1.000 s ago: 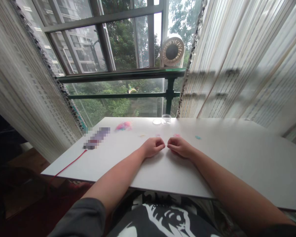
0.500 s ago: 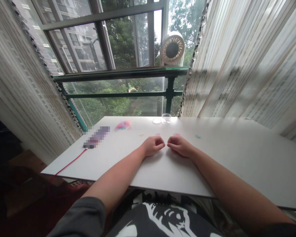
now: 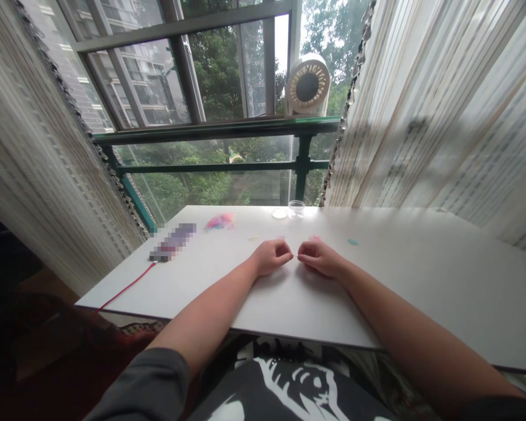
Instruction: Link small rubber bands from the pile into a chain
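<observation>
My left hand and my right hand rest side by side on the white table, fingers curled into pinches that almost meet. Between the two pinches runs a tiny thin piece, too small to name. A small pink bit lies just beyond my right hand, and a pale one just beyond my left. A pile of pink and blue small pieces lies further back to the left.
A clear little jar and its lid stand at the table's far edge. A blurred dark device with a red cable lies left. A turquoise bit lies right. A small fan sits on the window rail; curtains hang both sides.
Both hands stay in the same pinch at the same spot. Only the view has shifted slightly.
</observation>
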`<action>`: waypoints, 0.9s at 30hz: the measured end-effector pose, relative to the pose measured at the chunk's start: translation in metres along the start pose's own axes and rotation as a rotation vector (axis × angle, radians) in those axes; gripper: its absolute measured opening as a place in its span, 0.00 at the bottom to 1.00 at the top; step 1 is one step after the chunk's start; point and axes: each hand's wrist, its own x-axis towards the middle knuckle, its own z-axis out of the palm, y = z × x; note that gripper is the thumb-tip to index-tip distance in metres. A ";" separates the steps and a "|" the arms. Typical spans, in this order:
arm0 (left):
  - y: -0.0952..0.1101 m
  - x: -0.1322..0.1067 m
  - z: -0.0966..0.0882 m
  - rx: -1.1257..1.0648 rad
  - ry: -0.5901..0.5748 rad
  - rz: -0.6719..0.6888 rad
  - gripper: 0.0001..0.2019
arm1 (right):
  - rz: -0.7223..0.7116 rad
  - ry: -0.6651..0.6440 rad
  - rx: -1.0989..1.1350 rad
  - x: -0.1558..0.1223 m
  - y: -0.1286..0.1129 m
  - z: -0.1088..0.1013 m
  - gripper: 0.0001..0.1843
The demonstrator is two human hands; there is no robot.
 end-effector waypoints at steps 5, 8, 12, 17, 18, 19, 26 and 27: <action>-0.004 0.001 0.005 0.015 0.034 -0.019 0.11 | 0.001 -0.003 -0.014 -0.001 -0.003 -0.001 0.12; -0.006 0.002 0.007 0.023 0.053 -0.014 0.11 | -0.002 -0.001 -0.031 -0.001 -0.004 -0.001 0.12; -0.007 0.002 0.007 0.028 0.045 -0.010 0.11 | -0.015 0.012 -0.034 -0.001 -0.004 -0.002 0.11; -0.006 0.001 0.007 0.025 0.042 -0.010 0.11 | -0.018 0.005 -0.021 0.000 -0.002 -0.001 0.11; -0.006 0.001 0.007 0.024 0.039 -0.012 0.11 | -0.017 0.005 -0.018 0.000 -0.002 0.000 0.11; -0.006 0.001 0.007 0.023 0.038 -0.014 0.11 | -0.018 0.006 -0.016 0.000 -0.001 0.000 0.11; -0.006 0.001 0.006 0.018 0.035 -0.005 0.11 | -0.031 0.000 -0.037 0.001 0.001 -0.001 0.10; -0.007 0.001 0.006 0.020 0.033 -0.005 0.11 | -0.031 -0.001 -0.037 0.001 0.001 -0.002 0.09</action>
